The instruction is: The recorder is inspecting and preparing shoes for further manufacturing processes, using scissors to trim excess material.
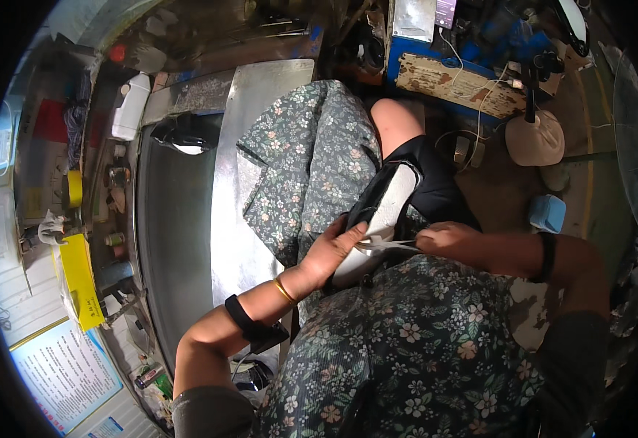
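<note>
A black shoe (396, 197) with a long whitish surface facing up rests across my lap. My left hand (333, 250) is closed around its near part, the thumb pressed on the pale surface. From under that thumb a thin white strip (395, 245) runs to the right. Its other end is pinched in the fingers of my right hand (444, 239), which is beside the shoe. The fingers of my left hand beneath the shoe are hidden.
A dark conveyor belt (176, 241) runs along the left, with another black shoe (187, 137) on it. Between it and my lap lies a metal plate (275, 73). A white bottle (130, 106) stands beyond. A beige lamp shade (536, 139) and a light-blue box (547, 213) are on the right.
</note>
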Tool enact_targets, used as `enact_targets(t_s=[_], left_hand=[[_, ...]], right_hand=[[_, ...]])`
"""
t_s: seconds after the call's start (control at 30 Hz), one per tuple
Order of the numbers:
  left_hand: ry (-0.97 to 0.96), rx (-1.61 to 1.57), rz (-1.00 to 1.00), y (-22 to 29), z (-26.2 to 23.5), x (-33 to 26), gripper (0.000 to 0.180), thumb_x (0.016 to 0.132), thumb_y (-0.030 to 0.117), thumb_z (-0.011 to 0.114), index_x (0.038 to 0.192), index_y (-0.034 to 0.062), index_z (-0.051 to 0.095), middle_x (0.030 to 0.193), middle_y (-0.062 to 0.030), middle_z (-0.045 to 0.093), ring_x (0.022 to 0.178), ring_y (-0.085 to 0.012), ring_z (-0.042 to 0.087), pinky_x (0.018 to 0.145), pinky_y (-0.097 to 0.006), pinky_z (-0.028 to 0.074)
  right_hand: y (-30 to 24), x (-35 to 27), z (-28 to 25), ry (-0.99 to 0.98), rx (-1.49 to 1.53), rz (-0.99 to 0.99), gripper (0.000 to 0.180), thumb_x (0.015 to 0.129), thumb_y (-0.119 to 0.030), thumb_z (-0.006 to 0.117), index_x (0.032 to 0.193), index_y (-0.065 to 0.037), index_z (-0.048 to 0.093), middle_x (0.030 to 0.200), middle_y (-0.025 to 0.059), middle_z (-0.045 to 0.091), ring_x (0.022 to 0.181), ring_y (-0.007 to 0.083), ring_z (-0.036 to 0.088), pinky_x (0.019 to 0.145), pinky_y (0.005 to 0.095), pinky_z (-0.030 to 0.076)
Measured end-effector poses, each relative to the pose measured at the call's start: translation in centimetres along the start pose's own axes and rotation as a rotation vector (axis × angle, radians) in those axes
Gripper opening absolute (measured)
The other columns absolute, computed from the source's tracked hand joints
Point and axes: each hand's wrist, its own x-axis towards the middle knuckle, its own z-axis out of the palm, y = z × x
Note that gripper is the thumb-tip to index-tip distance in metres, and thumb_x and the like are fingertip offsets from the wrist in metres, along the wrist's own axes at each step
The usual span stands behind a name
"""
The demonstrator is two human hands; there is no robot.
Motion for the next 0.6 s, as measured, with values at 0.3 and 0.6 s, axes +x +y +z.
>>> enact_targets(t_s=[0.3,0.6], left_hand=[[0.300,1.329,0.267,-0.4,1.9,-0.4,0.072,0.097,0.053,0.039,0.138,-0.0058,0.040,0.106,-0.0289,0.064,0.100,-0.0422,0.062,0.085,-0.045,0.050],[0.117,1.072,0.522,0.2,2.0,2.4,0.067,0.101,0.044,0.040,0.140,-0.0101,0.034,0.131,-0.0331,0.049,0.124,-0.0437,0.047,0.105,-0.041,0.038]], right_hand=[[-0.4,0.7,-4.9,-0.261,0.516,0.610,0.039,0.096,-0.038,0.056,0.091,0.000,0.060,0.069,0.0114,0.058,0.064,0.0197,0.055,0.062,0.0380,0.045],[1.0,-4.3,4.6,-0.057,-0.141,0.543,0.042,0.091,-0.040,0.060,0.086,0.002,0.056,0.075,0.0167,0.057,0.066,0.0358,0.062,0.063,0.0423,0.053]])
